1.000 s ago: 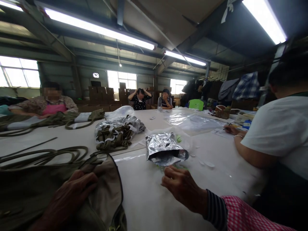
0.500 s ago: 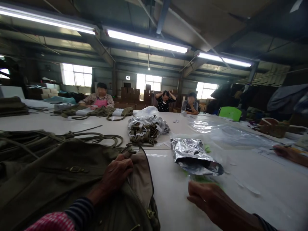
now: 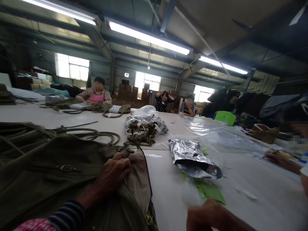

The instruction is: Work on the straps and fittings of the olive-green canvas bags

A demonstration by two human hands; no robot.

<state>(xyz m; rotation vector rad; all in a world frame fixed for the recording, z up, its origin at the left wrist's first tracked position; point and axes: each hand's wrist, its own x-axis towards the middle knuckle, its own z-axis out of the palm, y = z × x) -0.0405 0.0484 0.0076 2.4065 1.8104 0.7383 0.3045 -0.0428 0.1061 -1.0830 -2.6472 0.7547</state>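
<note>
Head view: left hand point(image 3: 113, 175) clamped on olive bag point(image 3: 48, 183) lining, unchanged; right hand point(image 3: 209, 215) drawn back from foil pouch point(image 3: 192, 157), grip unreadable; green sheet point(image 3: 209, 191) on surface point(image 3: 255, 208) now uncovered.

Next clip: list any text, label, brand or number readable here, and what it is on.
None can be read.
White bands on the strap bundle: too small to tell.
Round sign far off: blurred.
Papers at far right: blurred.
Olive bag under the left hand: no print shows.
</note>
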